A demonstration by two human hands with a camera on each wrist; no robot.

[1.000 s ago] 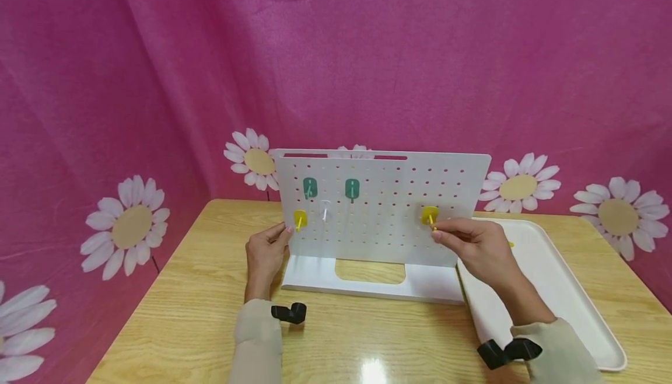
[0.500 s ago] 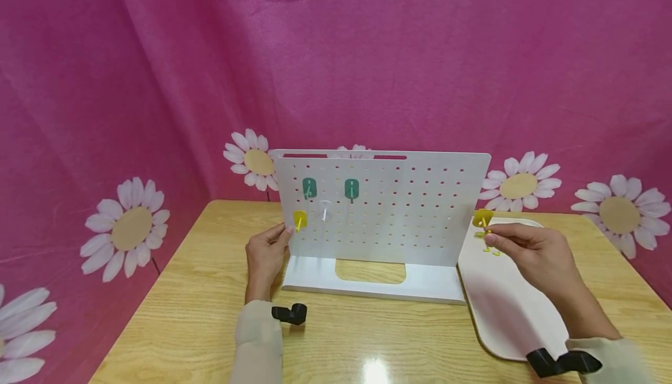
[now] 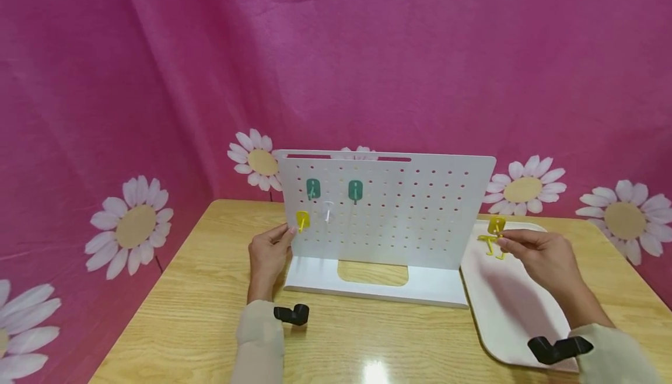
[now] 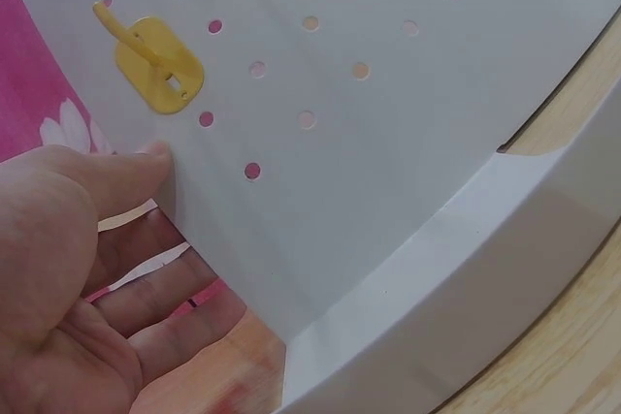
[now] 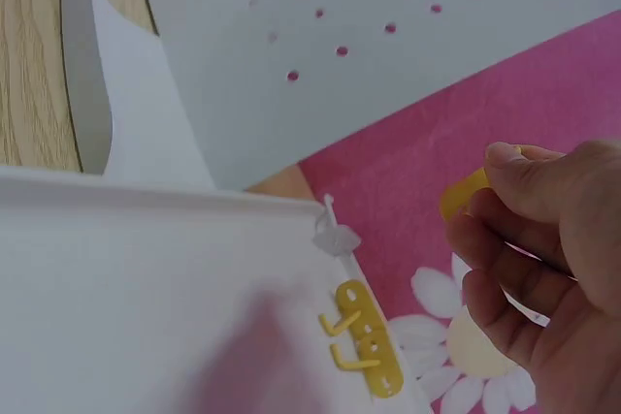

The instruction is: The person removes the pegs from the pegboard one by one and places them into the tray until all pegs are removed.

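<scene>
A white pegboard [image 3: 388,220] stands upright on its base, its left edge gripped by my left hand [image 3: 269,255]. The thumb lies on the front face, the other fingers behind the board. Close above that thumb, a yellow hook [image 4: 160,65] is mounted; a clear hook [image 3: 328,211] and two green hooks, one left [image 3: 313,188] and one further right [image 3: 355,190], are also on the board. My right hand [image 3: 546,264] pinches another yellow hook [image 3: 496,224] between thumb and fingers over the tray's far end. Fingers partly cover this hook in the right wrist view.
A white tray [image 3: 517,314] lies right of the pegboard, beside its base. Two yellow hooks [image 5: 369,341] and a clear or white hook [image 5: 336,237] lie along its far edge. A pink flowered curtain [image 3: 367,57] hangs behind the wooden table [image 3: 210,314].
My right hand has drawn the yellow hook away from the board's lower right and carried it right, over the tray. The left hand keeps its grip on the board edge.
</scene>
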